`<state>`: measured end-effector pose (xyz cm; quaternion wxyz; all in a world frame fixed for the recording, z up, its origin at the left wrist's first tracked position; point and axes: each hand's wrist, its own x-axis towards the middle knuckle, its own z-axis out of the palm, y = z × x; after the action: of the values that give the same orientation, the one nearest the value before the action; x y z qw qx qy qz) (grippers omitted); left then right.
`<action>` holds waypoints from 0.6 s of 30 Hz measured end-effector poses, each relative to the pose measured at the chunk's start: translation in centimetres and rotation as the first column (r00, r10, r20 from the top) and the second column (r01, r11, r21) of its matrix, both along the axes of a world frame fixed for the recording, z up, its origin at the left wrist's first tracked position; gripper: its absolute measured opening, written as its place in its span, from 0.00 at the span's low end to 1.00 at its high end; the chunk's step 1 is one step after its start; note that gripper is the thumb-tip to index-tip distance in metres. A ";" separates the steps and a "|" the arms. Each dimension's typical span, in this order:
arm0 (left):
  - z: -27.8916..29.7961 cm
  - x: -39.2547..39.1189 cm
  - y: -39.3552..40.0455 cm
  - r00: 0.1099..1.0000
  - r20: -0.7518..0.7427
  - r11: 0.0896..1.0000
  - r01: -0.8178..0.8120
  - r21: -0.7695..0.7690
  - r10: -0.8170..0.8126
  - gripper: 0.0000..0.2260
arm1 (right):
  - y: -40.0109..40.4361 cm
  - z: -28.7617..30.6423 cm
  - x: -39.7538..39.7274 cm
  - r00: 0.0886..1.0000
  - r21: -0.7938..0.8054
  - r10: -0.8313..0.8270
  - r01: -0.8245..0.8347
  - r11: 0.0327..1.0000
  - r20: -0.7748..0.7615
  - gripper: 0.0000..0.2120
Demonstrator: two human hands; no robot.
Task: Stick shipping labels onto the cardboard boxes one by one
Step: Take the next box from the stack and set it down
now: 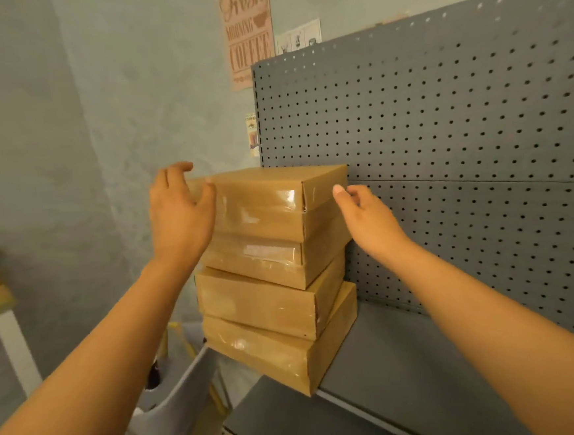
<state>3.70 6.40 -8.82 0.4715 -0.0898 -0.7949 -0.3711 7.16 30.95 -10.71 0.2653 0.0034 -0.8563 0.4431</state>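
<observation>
Brown cardboard, wrapped in clear glossy tape, made up the whole job here: four flat cardboard boxes stood in one stack (273, 280) at the left end of a grey metal shelf (394, 373), hard by its front corner. The top box (263, 198) sat roughly square, but the ones under it were twisted against each other, and the bottom box (282, 351) jutted past the shelf's edge.

The left hand (179, 215) was at the top box's left end, fingers (180, 169) loosely spread and curled toward it, thumb at or just off the near corner — no grip was closed. The right hand (364, 211) was beside the box's right end, fingers relaxed, their tips near the side wall; whether they touched it could not be told. Neither hand held anything.

The likely trouble, as I judged it, was the stack itself. The tape looked slick, so a top box dragged sideways rather than lifted could take the second box with it — and the skewed, overhanging pile might then tip off the left end toward the grey bin (176, 401) below. A squeeze from only one side would push the box instead of raising it.

Counted: four boxes in the stack, two hands, one shelf, one grey pegboard (443, 129) behind it, one "Fresh Morning Coffee" poster (247, 35) and two smaller pictures on the wall. No shipping label was visible anywhere, nor on any box face that showed.
</observation>
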 end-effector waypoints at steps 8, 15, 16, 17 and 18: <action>2.2 -8.0 -3.0 0.816 0.467 0.875 0.092 0.475 -0.340 0.33 | -3.8 2.9 -2.8 0.979 -0.278 0.036 0.023 0.960 0.202 0.48; 1.7 -8.7 -3.1 0.763 0.449 0.791 0.130 0.598 -0.465 0.27 | -3.4 2.3 -2.5 0.974 -0.387 0.139 -0.061 0.920 0.177 0.43; 1.7 -8.5 -2.9 0.758 0.438 0.778 0.143 0.611 -0.483 0.26 | -3.2 2.3 -2.2 0.976 -0.409 0.152 -0.077 0.909 0.154 0.39; 1.6 -8.2 -2.6 0.758 0.421 0.767 0.159 0.622 -0.498 0.24 | -2.9 2.3 -2.0 0.979 -0.432 0.162 -0.096 0.897 0.120 0.33; 1.5 -7.8 -2.3 0.758 0.402 0.754 0.174 0.634 -0.514 0.22 | -2.7 2.4 -1.5 0.983 -0.452 0.161 -0.106 0.886 0.085 0.27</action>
<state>-4.15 4.07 -7.32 0.1445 0.0120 -0.7182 -0.6806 5.62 28.29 -8.31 0.1759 -0.0252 -0.7443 0.6438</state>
